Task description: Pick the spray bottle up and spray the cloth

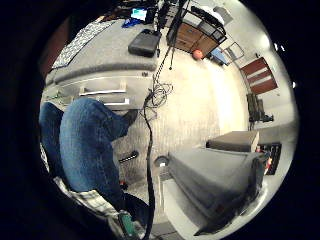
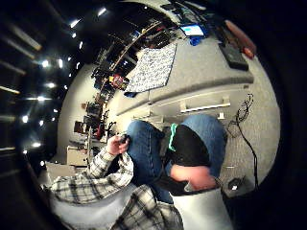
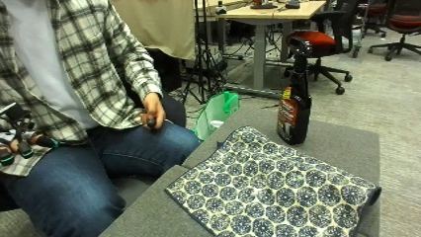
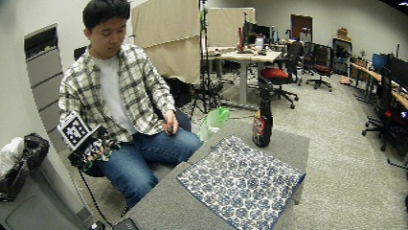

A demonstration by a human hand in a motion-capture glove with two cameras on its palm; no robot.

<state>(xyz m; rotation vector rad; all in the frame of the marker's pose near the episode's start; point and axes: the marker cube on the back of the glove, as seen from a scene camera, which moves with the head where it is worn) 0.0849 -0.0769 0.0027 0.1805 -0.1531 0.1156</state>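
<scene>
1 bottle [image 3: 294, 96], 1 cloth [image 3: 275, 191], both on the grey table [image 3: 335, 143]. Person sits beside it at approx 9 o'clock from the cloth

Bottle stands upright, long axis vertical, dark body w/ black trigger head on top; nozzle seems to point toward the person's side but can't be sure. It sits at the table's far edge, approx 1 o'clock from the cloth centre in the outside view, just beside the cloth's far corner; touching or not can't tell

Cloth is blue-white patterned, spread flat, diamond-wise, one corner toward the bottle, one rolled over the table's right edge

Right hand [image 3: 18, 140] is low by the person's right thigh, at the far left of the outside view, well apart from bottle and cloth. Glove shows, but how far the fingers are open can't tell; nothing seen held. Both palm views look at the floor, jeans and the table from below the tabletop level

Bare left hand [image 3: 152, 112] rests on the left thigh, pinching a small dark object [image 3: 151, 123]
</scene>
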